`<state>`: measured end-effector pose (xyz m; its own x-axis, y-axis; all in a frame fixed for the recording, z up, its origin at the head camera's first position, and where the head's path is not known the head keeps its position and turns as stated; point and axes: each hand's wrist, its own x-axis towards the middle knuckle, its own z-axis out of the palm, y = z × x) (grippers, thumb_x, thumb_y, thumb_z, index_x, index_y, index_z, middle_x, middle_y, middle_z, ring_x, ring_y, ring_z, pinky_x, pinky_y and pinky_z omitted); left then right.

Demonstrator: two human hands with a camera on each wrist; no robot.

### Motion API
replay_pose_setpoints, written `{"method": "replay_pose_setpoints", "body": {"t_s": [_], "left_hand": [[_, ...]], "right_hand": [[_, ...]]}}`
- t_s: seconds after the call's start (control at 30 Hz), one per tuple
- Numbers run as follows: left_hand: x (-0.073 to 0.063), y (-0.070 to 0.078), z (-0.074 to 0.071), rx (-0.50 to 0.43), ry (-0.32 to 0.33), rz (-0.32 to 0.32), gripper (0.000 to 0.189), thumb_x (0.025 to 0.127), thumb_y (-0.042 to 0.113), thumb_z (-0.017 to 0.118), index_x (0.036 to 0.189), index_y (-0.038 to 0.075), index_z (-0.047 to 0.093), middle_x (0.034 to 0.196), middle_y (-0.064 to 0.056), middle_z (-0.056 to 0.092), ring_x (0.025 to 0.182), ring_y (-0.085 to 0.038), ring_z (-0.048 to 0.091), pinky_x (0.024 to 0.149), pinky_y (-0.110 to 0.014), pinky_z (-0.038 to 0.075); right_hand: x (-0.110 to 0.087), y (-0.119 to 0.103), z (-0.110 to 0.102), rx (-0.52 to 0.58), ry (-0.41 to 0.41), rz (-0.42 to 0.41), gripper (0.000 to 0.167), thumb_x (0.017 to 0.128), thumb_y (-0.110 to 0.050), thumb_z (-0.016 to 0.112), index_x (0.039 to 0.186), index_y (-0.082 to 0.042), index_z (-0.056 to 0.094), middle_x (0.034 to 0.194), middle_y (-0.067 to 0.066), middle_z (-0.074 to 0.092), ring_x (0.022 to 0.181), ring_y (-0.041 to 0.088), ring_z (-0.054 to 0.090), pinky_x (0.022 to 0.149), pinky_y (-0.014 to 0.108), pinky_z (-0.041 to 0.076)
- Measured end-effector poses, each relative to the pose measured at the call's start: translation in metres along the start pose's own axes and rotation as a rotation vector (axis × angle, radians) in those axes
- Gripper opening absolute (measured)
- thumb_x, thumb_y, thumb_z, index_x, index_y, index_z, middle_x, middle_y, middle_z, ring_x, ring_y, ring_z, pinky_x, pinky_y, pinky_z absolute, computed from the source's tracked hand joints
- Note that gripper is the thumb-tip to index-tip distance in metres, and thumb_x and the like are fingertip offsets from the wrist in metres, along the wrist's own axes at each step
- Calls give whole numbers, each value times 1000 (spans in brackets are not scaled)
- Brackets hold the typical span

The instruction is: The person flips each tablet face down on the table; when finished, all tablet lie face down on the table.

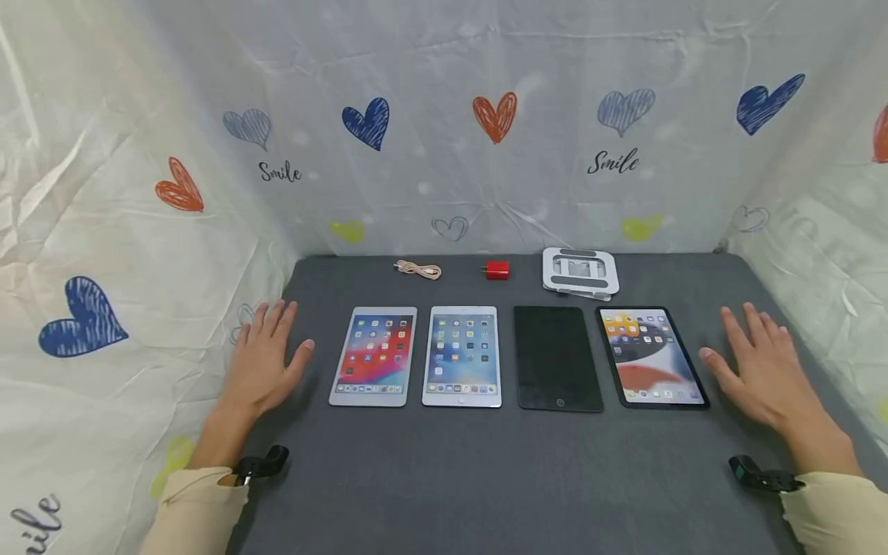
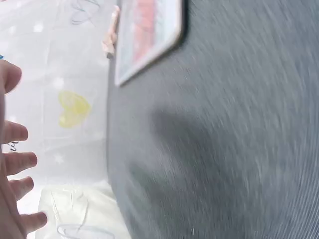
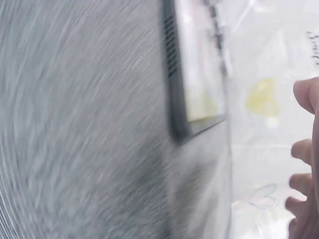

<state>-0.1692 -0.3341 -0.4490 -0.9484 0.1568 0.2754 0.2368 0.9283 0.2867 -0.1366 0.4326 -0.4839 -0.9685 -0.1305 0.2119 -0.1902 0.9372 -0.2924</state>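
My left hand [image 1: 262,362] is spread over the left side of the grey table, holding nothing. Nearest to it lies a white tablet [image 1: 373,357] with a red and blue screen. Another white tablet [image 1: 461,357] with a pale blue screen lies to its right, then a black tablet [image 1: 558,359] with a dark screen. The last in the row, a black-framed tablet [image 1: 652,358], has its screen lit. Beside it my right hand [image 1: 766,374] has its fingers apart and holds nothing. In the left wrist view the fingers [image 2: 20,163] look straight; a tablet corner shows above.
Behind the tablets, at the back of the grey table [image 1: 416,478], lie a coiled pale cable [image 1: 418,269], a red plug adapter [image 1: 496,270] and a folded white-and-grey stand [image 1: 580,273]. A white curtain [image 1: 423,62] with printed hearts surrounds the back and sides.
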Motion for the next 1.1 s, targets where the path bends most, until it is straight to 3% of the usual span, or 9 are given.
{"method": "replay_pose_setpoints", "body": {"t_s": [0.13, 0.23, 0.37, 0.73, 0.77, 0.83, 0.93, 1.0, 1.1], "left_hand": [[0, 17, -4, -287, 100, -31, 69, 110, 34, 61, 169, 7, 39, 173, -25, 39, 164, -49, 29, 131, -71, 27], [1, 35, -6, -493, 165, -38, 61, 109, 22, 65, 166, 9, 47, 170, -20, 47, 161, -45, 39, 134, -43, 35], [4, 62, -6, -709, 191, -23, 55, 109, 9, 64, 163, 6, 51, 168, -17, 52, 157, -43, 45, 123, -11, 38], [26, 139, 8, -1115, 76, 27, 53, 110, 5, 58, 161, -3, 48, 165, -22, 53, 156, -37, 49, 119, -17, 47], [28, 146, 11, -1145, 57, 26, 53, 110, 5, 59, 161, -3, 49, 165, -21, 54, 156, -36, 50, 118, -17, 48], [34, 162, 16, -1202, 22, 22, 53, 109, 6, 61, 160, -2, 51, 164, -21, 55, 156, -35, 51, 118, -20, 49], [43, 183, 24, -1277, -41, 25, 54, 108, 6, 63, 160, -3, 51, 163, -20, 56, 155, -34, 52, 119, -22, 50], [48, 197, 29, -1321, -81, 27, 54, 108, 6, 63, 160, -4, 50, 163, -20, 57, 155, -34, 53, 119, -24, 50], [56, 216, 35, -1358, -145, 32, 54, 109, 6, 63, 161, -3, 50, 163, -21, 56, 154, -33, 54, 119, -24, 50]], "right_hand": [[-3, -9, -7, 146, 16, -3, 75, 115, -28, 47, 174, 2, 12, 177, 40, 3, 164, 62, 0, 136, 66, -12], [-9, -18, -14, 249, 21, 25, 73, 115, -26, 45, 174, -1, 10, 179, 36, 1, 165, 60, -1, 136, 69, -10], [-17, -33, -24, 329, 26, 88, 74, 115, -28, 44, 176, -8, 8, 182, 29, 2, 167, 56, 0, 135, 72, -6], [-24, -68, -45, 389, 13, 243, 78, 114, -40, 53, 177, -18, 14, 179, 30, 19, 161, 62, 18, 130, 80, 10], [-24, -71, -47, 384, 12, 252, 78, 114, -40, 54, 177, -18, 16, 178, 30, 22, 161, 62, 21, 133, 76, 12], [-22, -74, -51, 378, 13, 257, 77, 113, -41, 57, 177, -19, 19, 177, 29, 28, 159, 60, 26, 140, 45, 20], [-18, -77, -56, 371, 5, 258, 77, 112, -43, 60, 176, -21, 23, 176, 26, 32, 158, 57, 31, 113, 1, 25], [-15, -78, -59, 385, -8, 256, 77, 111, -43, 61, 176, -21, 25, 177, 24, 32, 162, 48, 31, 90, -8, 21], [-11, -78, -63, 409, -28, 247, 75, 112, -43, 61, 175, -19, 28, 177, 23, 32, 164, 5, 32, 85, -9, 27]]}}
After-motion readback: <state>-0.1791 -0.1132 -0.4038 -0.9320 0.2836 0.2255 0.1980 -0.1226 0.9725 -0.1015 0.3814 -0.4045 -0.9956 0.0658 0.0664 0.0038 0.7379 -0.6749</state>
